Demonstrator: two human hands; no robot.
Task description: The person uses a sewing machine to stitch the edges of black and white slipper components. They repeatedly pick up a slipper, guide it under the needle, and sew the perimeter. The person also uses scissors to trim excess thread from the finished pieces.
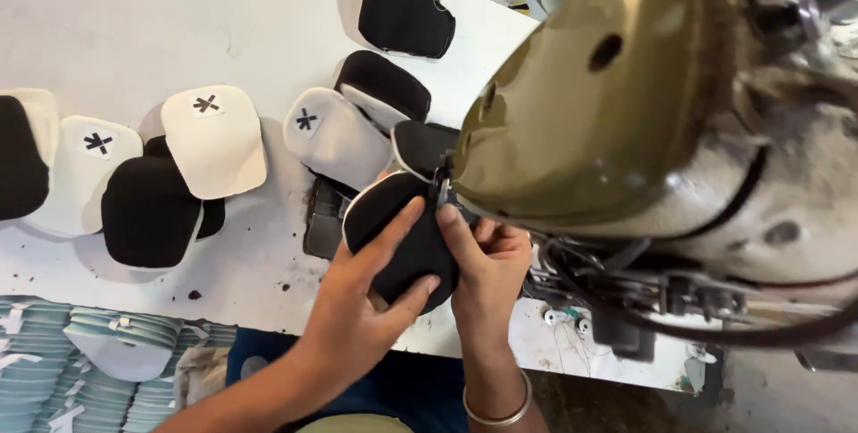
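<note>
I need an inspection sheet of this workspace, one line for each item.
Surface: white table, stained, with dark specks.
Job's things: black padded piece with white edge, at the olive sewing machine.
Clutter: black and white padded pieces in a row; pale stacks below the table.
Grips: left hand and right hand both hold the piece.
Cables: dark cable under the machine.
Surroundings: nothing seen.

Left hand (357, 299) and right hand (487, 263) meet, fingers pinching (bangled right wrist).

Needle area behind the olive sewing machine head (590, 93); leftmost black padded piece (20, 158) cropped.
</note>
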